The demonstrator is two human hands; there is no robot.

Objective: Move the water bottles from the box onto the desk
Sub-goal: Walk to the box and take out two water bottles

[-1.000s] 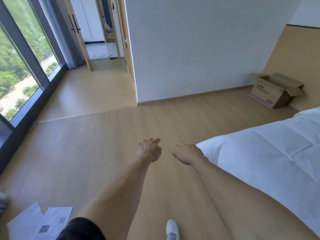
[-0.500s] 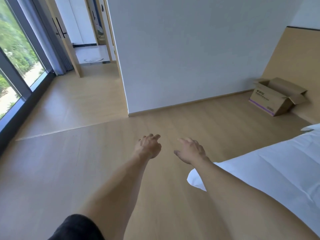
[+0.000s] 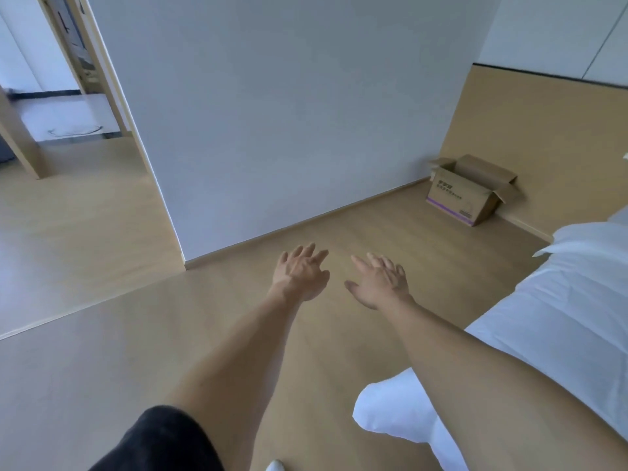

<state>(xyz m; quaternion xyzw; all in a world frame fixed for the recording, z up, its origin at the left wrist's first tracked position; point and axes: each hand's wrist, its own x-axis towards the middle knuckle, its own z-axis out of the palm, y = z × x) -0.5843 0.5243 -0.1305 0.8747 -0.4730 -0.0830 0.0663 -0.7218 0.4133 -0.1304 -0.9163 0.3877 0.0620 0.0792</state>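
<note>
Brown cardboard box with purple stripe, flaps open, on the floor against the wood panel. Left hand and right hand outstretched, fingers spread, holding nothing.

I see the brown box with flaps open on the floor, well beyond my fingers, to their right.

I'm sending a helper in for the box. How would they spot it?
Follow the white wall right to the corner where it meets the tan panel. The box sits on the floor there, beyond the bed: brown cardboard, flaps open, purple stripe along its base.
</note>
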